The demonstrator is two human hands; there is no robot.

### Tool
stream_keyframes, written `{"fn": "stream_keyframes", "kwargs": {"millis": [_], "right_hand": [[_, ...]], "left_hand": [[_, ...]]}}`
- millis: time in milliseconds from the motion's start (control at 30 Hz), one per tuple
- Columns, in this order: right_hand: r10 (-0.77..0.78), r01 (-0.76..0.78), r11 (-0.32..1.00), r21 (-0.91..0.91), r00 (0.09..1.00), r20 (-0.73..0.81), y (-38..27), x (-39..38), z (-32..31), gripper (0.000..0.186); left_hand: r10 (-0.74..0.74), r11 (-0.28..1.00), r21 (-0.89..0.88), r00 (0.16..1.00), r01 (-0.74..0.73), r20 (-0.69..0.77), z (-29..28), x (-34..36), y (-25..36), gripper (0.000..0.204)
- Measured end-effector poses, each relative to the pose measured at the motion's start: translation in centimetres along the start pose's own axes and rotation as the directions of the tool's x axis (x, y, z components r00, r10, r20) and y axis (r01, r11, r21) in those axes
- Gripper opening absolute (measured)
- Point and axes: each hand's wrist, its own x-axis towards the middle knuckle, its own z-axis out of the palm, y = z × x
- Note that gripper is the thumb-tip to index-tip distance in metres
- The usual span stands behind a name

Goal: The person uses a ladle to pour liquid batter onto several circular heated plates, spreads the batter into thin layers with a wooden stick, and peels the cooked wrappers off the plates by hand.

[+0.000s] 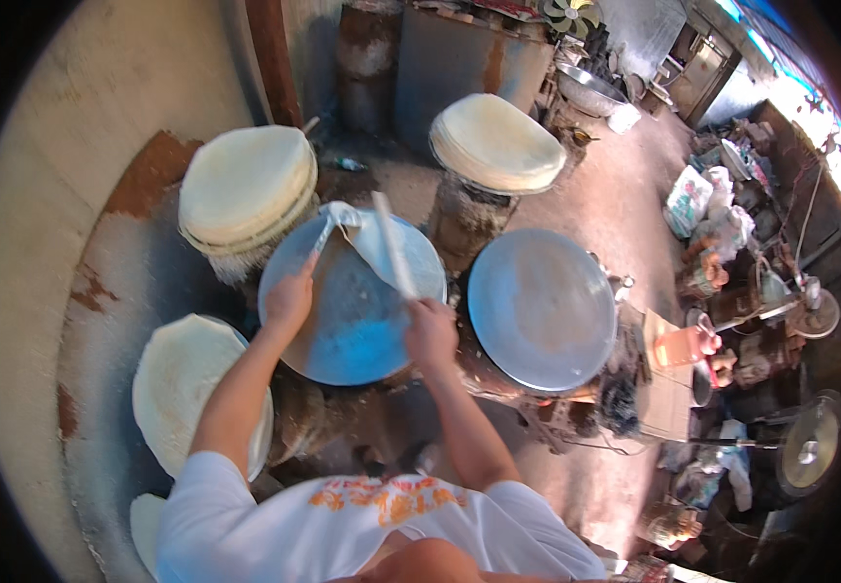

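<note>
My left hand (pixel 288 299) is closed over the left side of a round griddle (pixel 348 355). From its fingers a narrow pale strip runs up to the griddle's far edge; whether it is a tool or a lifted edge of the thin pale sheet (pixel 370 251) I cannot tell. That sheet lies across the far part of the griddle. My right hand (pixel 431 335) grips a long flat pale stick (pixel 394 248), which slants away across the griddle's right side. The griddle's surface is grey with a bright blue sheen.
A second round griddle (pixel 542 311) stands at right. Stacks of thin round flatbreads sit at far left (pixel 249 180), far middle (pixel 496 141) and near left (pixel 183 379). Beyond are a metal basin (pixel 590 92) and a pink jug (pixel 685 345). Clutter lines the right wall.
</note>
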Motion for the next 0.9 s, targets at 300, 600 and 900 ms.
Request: {"fn": "stream_keyframes", "kwargs": {"millis": [300,600,900], "right_hand": [[0.031,-0.028,0.996,-0.080,0.998,0.047,-0.8,1.7,0.9,0.024],[-0.044,0.049,0.998,-0.031,0.988,0.148,-0.3,1.7,3.9,0.035],[-0.284,0.206,0.939,0.276,0.917,0.282,-1.3,4.7,5.4,0.026]], "left_hand": [[-0.138,0.973,-0.184,0.990,0.142,0.033,-0.5,-2.0,3.8,0.053],[-0.320,0.911,-0.287,0.947,0.295,-0.041,-1.1,-4.0,1.2,0.053],[-0.515,0.839,-0.269,0.850,0.474,-0.108,-1.1,-9.3,2.7,0.053]]}}
